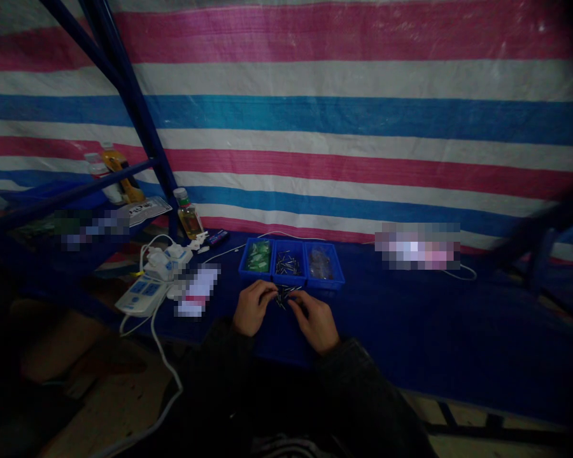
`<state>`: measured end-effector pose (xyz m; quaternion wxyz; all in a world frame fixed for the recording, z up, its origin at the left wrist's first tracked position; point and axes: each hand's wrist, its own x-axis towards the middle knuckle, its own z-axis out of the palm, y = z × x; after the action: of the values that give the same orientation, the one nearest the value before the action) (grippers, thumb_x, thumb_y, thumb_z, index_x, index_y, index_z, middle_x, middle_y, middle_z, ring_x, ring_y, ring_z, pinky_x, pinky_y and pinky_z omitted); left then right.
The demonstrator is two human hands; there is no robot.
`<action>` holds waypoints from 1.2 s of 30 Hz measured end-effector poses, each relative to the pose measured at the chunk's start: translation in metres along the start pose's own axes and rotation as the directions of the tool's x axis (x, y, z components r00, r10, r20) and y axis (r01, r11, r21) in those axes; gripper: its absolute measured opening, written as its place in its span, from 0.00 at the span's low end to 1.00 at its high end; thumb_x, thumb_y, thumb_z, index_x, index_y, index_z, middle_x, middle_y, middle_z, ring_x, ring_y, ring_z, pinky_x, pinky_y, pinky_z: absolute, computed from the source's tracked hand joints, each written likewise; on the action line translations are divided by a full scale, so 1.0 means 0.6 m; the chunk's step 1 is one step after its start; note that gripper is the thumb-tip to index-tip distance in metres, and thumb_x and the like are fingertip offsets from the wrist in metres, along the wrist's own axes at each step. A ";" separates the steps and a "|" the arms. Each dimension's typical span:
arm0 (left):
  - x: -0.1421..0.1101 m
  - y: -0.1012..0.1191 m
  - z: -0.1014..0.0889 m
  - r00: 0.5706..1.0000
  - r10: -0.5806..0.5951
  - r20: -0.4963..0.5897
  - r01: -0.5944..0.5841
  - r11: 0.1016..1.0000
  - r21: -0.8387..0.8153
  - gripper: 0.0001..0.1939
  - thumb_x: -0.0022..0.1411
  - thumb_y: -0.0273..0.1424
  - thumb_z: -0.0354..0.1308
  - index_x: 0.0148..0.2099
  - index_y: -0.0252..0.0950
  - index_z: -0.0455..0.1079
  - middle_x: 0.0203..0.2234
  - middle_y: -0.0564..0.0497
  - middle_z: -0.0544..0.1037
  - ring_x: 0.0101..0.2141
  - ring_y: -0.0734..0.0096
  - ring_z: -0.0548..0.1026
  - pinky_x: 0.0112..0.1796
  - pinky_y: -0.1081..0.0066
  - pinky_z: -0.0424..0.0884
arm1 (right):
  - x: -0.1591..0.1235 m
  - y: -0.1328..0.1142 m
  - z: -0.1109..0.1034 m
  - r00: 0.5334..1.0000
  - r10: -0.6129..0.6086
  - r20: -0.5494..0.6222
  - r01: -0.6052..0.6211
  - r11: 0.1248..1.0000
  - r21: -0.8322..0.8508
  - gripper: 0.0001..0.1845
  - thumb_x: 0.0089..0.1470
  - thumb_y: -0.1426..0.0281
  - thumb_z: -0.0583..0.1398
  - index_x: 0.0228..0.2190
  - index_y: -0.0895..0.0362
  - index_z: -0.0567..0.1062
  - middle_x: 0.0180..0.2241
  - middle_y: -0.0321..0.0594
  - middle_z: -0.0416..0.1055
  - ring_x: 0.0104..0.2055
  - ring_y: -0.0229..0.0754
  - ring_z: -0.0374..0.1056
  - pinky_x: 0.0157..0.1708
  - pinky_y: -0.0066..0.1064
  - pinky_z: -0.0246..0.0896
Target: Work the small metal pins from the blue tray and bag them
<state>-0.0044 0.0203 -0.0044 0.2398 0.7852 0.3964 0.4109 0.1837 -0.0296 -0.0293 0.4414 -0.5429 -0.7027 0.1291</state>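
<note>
A small loose pile of dark, thin, screw-like metal pieces (281,298) lies on the blue table between my hands. My left hand (252,309) reaches in from the left side, thumb and fingers pinched together at the pile's edge. From the right, my right hand (316,320) has its fingertips curled together at the pile. What either pinch holds is too small to make out. Just beyond are three joined blue bins: the left bin (242,272) has green packets (258,257), the middle has similar metal pieces (288,262), the right has clear plastic bags (321,262).
White power strips (143,296) with plugs and cables crowd the left, beside a blurred-out phone-like item (198,291). A bottle (189,216) and small dark box (216,238) stand behind. Blue metal posts (143,121) rise at left. Another pixelated item (417,247) lies back right.
</note>
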 end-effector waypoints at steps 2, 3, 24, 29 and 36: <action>-0.002 0.010 0.014 1.000 -0.013 -0.003 0.012 0.997 -0.079 0.06 0.68 0.30 0.58 0.40 0.37 0.75 0.35 0.50 0.81 0.37 0.68 0.79 0.43 0.70 0.73 | 0.001 0.000 -0.001 1.000 -0.017 -0.020 0.017 1.000 0.007 0.11 0.65 0.66 0.56 0.45 0.53 0.76 0.35 0.40 0.79 0.35 0.43 0.76 0.37 0.32 0.69; -0.003 0.014 0.019 1.000 -0.025 0.007 0.025 0.993 -0.118 0.05 0.68 0.30 0.58 0.40 0.37 0.76 0.35 0.49 0.81 0.37 0.68 0.79 0.43 0.70 0.74 | 0.001 -0.001 -0.002 0.999 -0.024 -0.030 0.025 1.000 0.010 0.11 0.65 0.66 0.56 0.45 0.53 0.76 0.36 0.40 0.78 0.36 0.43 0.76 0.39 0.32 0.69; -0.004 0.021 0.014 0.990 -0.109 0.092 0.132 0.946 -0.297 0.06 0.65 0.32 0.61 0.38 0.34 0.75 0.29 0.49 0.82 0.30 0.69 0.80 0.35 0.72 0.77 | 0.006 -0.003 -0.006 0.999 -0.032 -0.025 0.034 0.996 0.078 0.10 0.66 0.69 0.55 0.36 0.53 0.76 0.36 0.40 0.76 0.38 0.43 0.74 0.42 0.33 0.68; -0.002 0.023 0.013 0.989 -0.074 0.131 0.104 0.967 -0.234 0.08 0.66 0.33 0.59 0.39 0.35 0.76 0.30 0.49 0.82 0.30 0.70 0.80 0.36 0.73 0.75 | 0.005 -0.001 -0.006 0.999 -0.031 -0.014 0.032 0.994 0.104 0.06 0.65 0.70 0.57 0.36 0.53 0.74 0.35 0.38 0.76 0.37 0.42 0.74 0.40 0.32 0.66; -0.002 0.020 0.015 0.980 -0.089 0.178 0.122 0.975 -0.186 0.07 0.66 0.32 0.59 0.40 0.35 0.77 0.31 0.50 0.83 0.32 0.69 0.80 0.36 0.74 0.72 | 0.003 -0.006 -0.006 0.997 -0.068 -0.045 0.075 0.983 0.166 0.06 0.64 0.71 0.57 0.35 0.52 0.74 0.36 0.39 0.75 0.38 0.42 0.72 0.40 0.32 0.66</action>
<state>0.0077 0.0122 -0.0015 0.3700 0.7675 0.3737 0.3666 0.1840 -0.0305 -0.0236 0.5035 -0.4808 -0.6995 0.1611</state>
